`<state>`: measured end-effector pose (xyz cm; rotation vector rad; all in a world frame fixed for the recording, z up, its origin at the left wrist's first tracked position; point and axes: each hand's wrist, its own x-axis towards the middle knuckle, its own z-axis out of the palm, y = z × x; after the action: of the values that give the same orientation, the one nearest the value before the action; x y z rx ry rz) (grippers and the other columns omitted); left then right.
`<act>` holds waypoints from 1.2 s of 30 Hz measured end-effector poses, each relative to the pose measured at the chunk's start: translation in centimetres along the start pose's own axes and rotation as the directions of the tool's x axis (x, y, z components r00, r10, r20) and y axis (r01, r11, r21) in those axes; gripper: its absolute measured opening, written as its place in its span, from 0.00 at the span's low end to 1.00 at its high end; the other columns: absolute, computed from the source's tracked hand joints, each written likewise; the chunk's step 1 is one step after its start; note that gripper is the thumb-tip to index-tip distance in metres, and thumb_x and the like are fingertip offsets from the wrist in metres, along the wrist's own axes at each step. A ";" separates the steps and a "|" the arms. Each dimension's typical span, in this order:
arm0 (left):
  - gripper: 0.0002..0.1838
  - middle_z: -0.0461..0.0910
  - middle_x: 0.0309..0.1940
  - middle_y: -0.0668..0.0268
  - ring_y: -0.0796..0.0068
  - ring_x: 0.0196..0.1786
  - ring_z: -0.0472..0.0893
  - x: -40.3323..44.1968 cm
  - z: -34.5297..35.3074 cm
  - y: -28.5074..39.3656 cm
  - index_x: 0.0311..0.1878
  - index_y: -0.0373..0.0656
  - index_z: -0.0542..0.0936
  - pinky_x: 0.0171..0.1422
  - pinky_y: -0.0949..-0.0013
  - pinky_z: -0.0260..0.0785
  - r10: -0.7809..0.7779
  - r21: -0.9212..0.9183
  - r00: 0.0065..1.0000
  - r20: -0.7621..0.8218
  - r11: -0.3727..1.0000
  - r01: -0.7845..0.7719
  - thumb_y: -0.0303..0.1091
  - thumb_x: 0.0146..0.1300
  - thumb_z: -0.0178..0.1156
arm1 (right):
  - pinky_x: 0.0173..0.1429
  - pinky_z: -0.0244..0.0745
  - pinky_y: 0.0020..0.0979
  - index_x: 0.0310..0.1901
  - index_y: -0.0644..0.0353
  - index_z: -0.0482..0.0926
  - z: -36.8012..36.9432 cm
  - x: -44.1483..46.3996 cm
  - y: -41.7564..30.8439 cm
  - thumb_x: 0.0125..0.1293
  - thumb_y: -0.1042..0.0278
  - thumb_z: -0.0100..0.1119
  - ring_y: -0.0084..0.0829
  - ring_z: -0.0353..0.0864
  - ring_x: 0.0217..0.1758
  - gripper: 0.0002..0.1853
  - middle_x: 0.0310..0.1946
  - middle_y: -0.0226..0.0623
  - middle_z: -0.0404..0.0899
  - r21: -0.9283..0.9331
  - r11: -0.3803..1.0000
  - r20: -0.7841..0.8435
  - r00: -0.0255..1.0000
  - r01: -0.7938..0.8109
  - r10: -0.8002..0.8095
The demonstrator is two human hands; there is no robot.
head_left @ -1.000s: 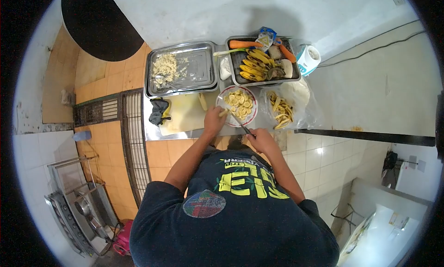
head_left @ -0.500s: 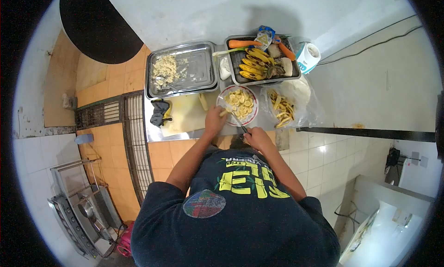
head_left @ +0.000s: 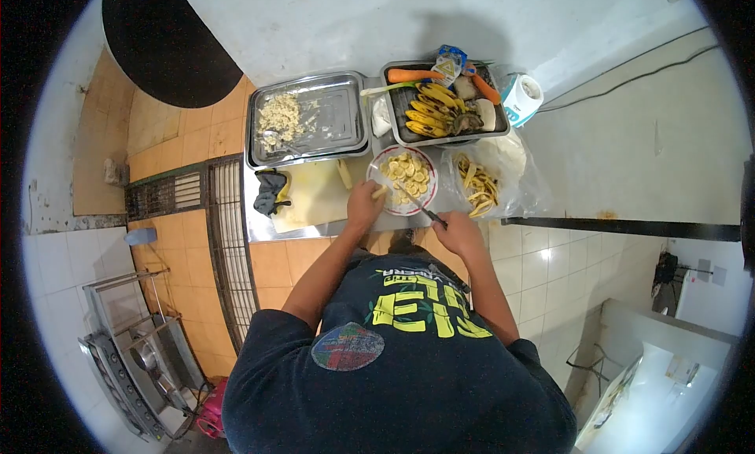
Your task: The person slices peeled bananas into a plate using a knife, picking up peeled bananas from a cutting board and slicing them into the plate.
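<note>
My left hand (head_left: 366, 205) is closed around a peeled banana (head_left: 380, 193) at the near left rim of a red-edged plate (head_left: 428, 201). Banana slices (head_left: 406, 173) are heaped on that plate. In my right hand (head_left: 458, 232) is a knife (head_left: 425, 211) with a dark handle. Its blade points left and away from me, over the plate by the slices. Another peeled banana (head_left: 344, 173) rests at the far right edge of the pale cutting board (head_left: 311, 190). Banana peels (head_left: 477, 185) lie in a clear plastic bag (head_left: 519, 190) right of the plate.
A metal tray (head_left: 334, 112) at the back left holds pale mash and a spoon. Another tray (head_left: 456, 142) bears bananas (head_left: 431, 112), carrots (head_left: 415, 75) and other produce. A white tub (head_left: 521, 100) stands beside it. A dark cloth (head_left: 271, 193) lies on the board's left side.
My right hand has moved right and slightly toward me with the knife, drawing the blade away from the banana. My left hand stays nearly in place.
</note>
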<state>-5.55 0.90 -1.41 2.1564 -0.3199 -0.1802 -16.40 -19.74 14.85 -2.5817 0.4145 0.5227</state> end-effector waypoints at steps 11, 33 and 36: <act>0.13 0.78 0.40 0.51 0.48 0.45 0.81 0.0 -0.5 0.5 0.43 0.38 0.81 0.50 0.53 0.74 -0.009 0.038 1.000 0.026 0.999 0.008 0.32 0.57 0.70 | 0.47 0.79 0.47 0.52 0.58 0.86 1.2 -0.4 -0.6 0.66 0.53 0.62 0.55 0.85 0.40 0.21 0.36 0.55 0.85 0.091 0.993 -0.031 0.997 0.072 -0.070; 0.12 0.76 0.39 0.52 0.47 0.44 0.79 0.2 -0.2 0.2 0.40 0.39 0.79 0.47 0.52 0.72 -0.002 0.017 1.000 0.019 1.000 0.001 0.31 0.56 0.71 | 0.36 0.81 0.44 0.47 0.71 0.83 3.4 0.9 -0.7 0.71 0.59 0.60 0.48 0.84 0.22 0.19 0.22 0.54 0.82 0.273 0.956 0.289 0.957 -0.111 0.029; 0.12 0.76 0.38 0.52 0.46 0.43 0.79 0.1 -0.2 0.2 0.40 0.39 0.79 0.46 0.52 0.72 0.022 -0.004 1.000 -0.002 1.000 -0.022 0.31 0.56 0.71 | 0.19 0.74 0.34 0.60 0.70 0.80 4.3 1.9 0.1 0.72 0.60 0.60 0.30 0.78 0.12 0.23 0.17 0.43 0.79 0.365 0.920 0.324 0.946 -0.143 0.018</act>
<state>-5.45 0.91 -1.17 2.1480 -0.3420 -0.1665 -15.97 -18.03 10.53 -2.0658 0.4626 0.7841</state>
